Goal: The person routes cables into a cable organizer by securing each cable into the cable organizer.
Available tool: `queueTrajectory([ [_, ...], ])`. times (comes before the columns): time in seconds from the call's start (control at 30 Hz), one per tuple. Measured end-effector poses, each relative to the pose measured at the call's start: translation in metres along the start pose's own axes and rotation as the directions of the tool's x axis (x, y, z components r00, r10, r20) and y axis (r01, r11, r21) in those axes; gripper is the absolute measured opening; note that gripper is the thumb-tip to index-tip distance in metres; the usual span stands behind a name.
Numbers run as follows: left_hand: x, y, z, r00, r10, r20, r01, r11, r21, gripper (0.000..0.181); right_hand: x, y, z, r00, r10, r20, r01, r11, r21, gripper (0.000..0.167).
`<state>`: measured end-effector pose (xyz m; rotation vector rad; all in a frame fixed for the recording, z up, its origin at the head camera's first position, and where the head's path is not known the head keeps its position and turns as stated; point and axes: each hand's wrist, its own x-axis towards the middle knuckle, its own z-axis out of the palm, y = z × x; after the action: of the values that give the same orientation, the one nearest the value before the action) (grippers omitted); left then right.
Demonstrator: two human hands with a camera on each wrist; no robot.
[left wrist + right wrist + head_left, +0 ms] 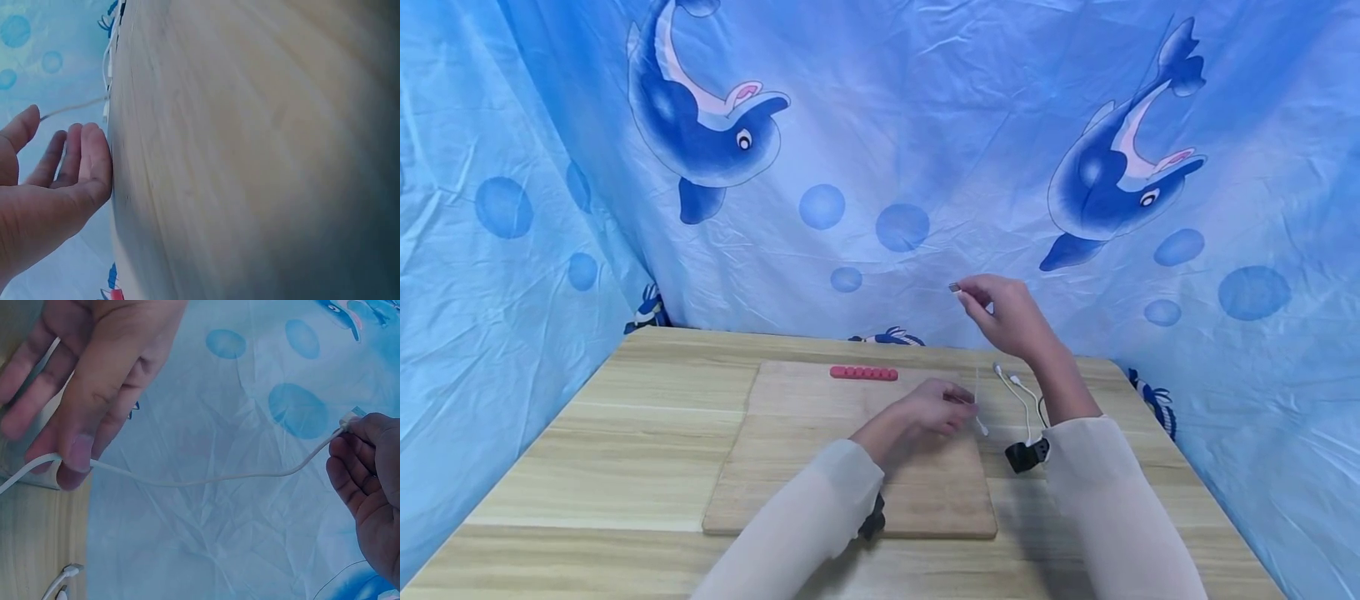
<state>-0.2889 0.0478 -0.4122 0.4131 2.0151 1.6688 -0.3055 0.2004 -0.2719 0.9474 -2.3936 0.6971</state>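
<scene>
A white charging cable (219, 480) hangs in a shallow curve between the two hands in the right wrist view. My right hand (1003, 312) is raised above the far side of the table and pinches the cable's USB plug (954, 287) with thumb and fingertips. Lower down, over the right part of the wooden board (850, 475), my left hand (936, 407) pinches the cable between thumb and index finger, its other fingers loosely bent. In the left wrist view a stretch of cable (75, 107) runs from the thumb tip.
A red cable-holder strip (863, 373) with several slots lies at the board's far edge. More white cables (1027, 404) lie on the table right of the board. Behind the table (587, 475) hangs a blue dolphin-print cloth (880, 125).
</scene>
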Motion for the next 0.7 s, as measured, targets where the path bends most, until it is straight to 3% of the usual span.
queueTrajectory([
  [0.2, 0.0, 0.003, 0.001, 0.997, -0.021, -0.069, 0.021, 1.0, -0.001, 0.029, 0.002, -0.003, -0.005, 0.999, 0.006, -0.033, -0.006, 1.0, -0.006, 0.024],
  [0.33, -0.001, 0.003, -0.001, 0.996, -0.03, -0.084, 0.028, 0.999, -0.023, 0.025, 0.002, -0.002, -0.008, 0.998, -0.001, -0.06, 0.0, 1.0, -0.019, 0.024],
  [0.53, -0.002, 0.004, -0.002, 0.997, -0.033, -0.075, 0.031, 0.999, -0.023, 0.021, 0.003, -0.002, -0.011, 0.993, -0.04, -0.107, 0.037, 0.999, -0.028, 0.023],
  [0.7, -0.007, 0.005, -0.006, 0.998, -0.031, -0.06, 0.031, 1.0, -0.005, 0.021, 0.004, -0.002, -0.013, 0.991, -0.029, -0.128, 0.025, 0.999, -0.031, 0.024],
])
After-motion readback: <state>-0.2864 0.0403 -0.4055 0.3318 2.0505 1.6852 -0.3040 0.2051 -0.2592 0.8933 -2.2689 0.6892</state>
